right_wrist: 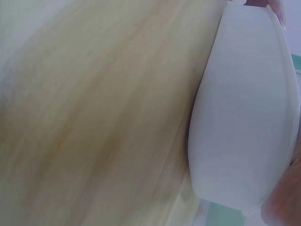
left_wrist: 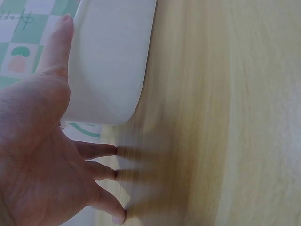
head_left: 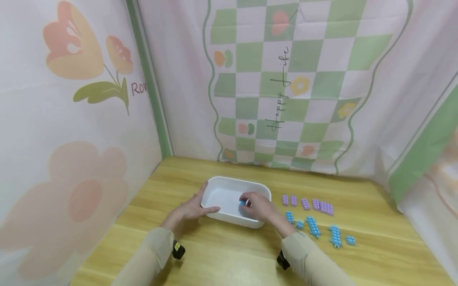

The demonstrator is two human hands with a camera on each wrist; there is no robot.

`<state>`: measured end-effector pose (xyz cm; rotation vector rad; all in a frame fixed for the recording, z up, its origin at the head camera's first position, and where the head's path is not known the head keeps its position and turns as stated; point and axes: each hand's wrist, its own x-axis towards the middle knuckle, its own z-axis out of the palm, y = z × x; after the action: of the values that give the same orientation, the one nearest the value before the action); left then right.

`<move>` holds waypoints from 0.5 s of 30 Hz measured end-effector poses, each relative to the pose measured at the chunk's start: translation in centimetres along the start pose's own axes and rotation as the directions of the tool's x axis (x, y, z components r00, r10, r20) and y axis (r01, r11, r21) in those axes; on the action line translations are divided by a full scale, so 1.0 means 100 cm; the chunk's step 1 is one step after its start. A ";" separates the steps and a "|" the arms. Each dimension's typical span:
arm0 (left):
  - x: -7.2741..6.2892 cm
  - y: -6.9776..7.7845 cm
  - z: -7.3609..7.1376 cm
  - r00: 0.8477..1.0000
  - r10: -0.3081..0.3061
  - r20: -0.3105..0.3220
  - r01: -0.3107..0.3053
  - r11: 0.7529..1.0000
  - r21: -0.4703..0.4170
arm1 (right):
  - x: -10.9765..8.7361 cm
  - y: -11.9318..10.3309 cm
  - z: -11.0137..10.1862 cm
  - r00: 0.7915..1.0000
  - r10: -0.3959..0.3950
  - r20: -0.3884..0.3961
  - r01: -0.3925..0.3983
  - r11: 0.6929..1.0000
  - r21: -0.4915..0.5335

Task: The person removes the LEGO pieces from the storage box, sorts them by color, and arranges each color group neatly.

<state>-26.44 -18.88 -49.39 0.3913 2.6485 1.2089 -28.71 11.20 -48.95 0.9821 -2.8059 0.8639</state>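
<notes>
A white rectangular plastic box (head_left: 227, 217) stands on the wooden table. My left hand (head_left: 192, 207) is at its left end, thumb laid along the front rim. In the left wrist view the fingers of that hand (left_wrist: 44, 155) are spread and fairly straight beside the box wall (left_wrist: 113, 61), fingertips down at the table. Inside the right part of the box, my right hand (head_left: 260, 206) pinches a small blue building block (head_left: 242, 203) between thumb and fingers. The right wrist view shows mostly the box's outer wall (right_wrist: 242, 103), with the right hand (right_wrist: 284, 197) partly hidden behind it.
Right of the box lies a row of purple building blocks (head_left: 305, 204). Nearer to me are blue blocks, some joined into longer pieces (head_left: 313, 227) (head_left: 335, 236), with a small blue block (head_left: 350, 240) at the far right. A patterned curtain (head_left: 250, 87) hangs behind the table.
</notes>
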 end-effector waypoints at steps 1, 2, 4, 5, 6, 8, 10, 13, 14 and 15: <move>-0.001 0.001 0.001 1.000 0.000 0.000 0.000 1.000 0.004 | -0.001 0.000 0.001 1.000 0.016 0.000 -0.016 1.000 0.005; -0.001 0.001 0.001 1.000 -0.002 0.000 0.002 1.000 0.009 | -0.001 0.002 0.002 1.000 0.020 -0.005 -0.020 1.000 0.006; -0.002 0.003 0.002 1.000 0.001 0.000 -0.001 1.000 0.009 | -0.001 0.006 0.006 0.999 0.025 -0.023 -0.025 1.000 0.008; -0.003 0.003 0.001 1.000 0.004 0.000 -0.004 1.000 0.004 | -0.001 0.007 0.007 0.999 0.030 -0.030 -0.030 1.000 0.004; -0.003 0.003 0.001 1.000 0.008 -0.001 -0.008 1.000 0.000 | -0.001 0.007 0.007 0.999 0.028 -0.042 -0.028 1.000 0.001; -0.003 0.003 0.001 1.000 0.015 -0.002 -0.015 1.000 0.005 | -0.001 0.006 0.007 0.998 0.023 -0.064 -0.023 1.000 0.000; -0.001 -0.001 0.002 1.000 0.027 -0.013 -0.027 1.000 0.013 | -0.002 0.001 0.004 0.996 0.016 -0.088 -0.016 1.000 0.003; -0.001 -0.002 0.002 0.999 0.043 -0.022 -0.043 0.998 0.038 | -0.003 0.000 0.003 0.987 -0.037 -0.159 0.041 0.999 0.022; -0.001 -0.002 0.003 0.999 0.049 -0.021 -0.048 0.998 0.040 | -0.004 0.000 0.002 0.980 -0.056 -0.189 0.064 0.997 0.038; -0.001 -0.001 0.003 0.999 0.050 -0.017 -0.049 0.998 0.033 | -0.006 0.000 0.002 0.973 -0.073 -0.220 0.085 0.995 0.050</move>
<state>-26.25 -18.75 -49.67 0.4563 2.6920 1.1910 -28.22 11.42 -49.19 0.9359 -2.5547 0.9842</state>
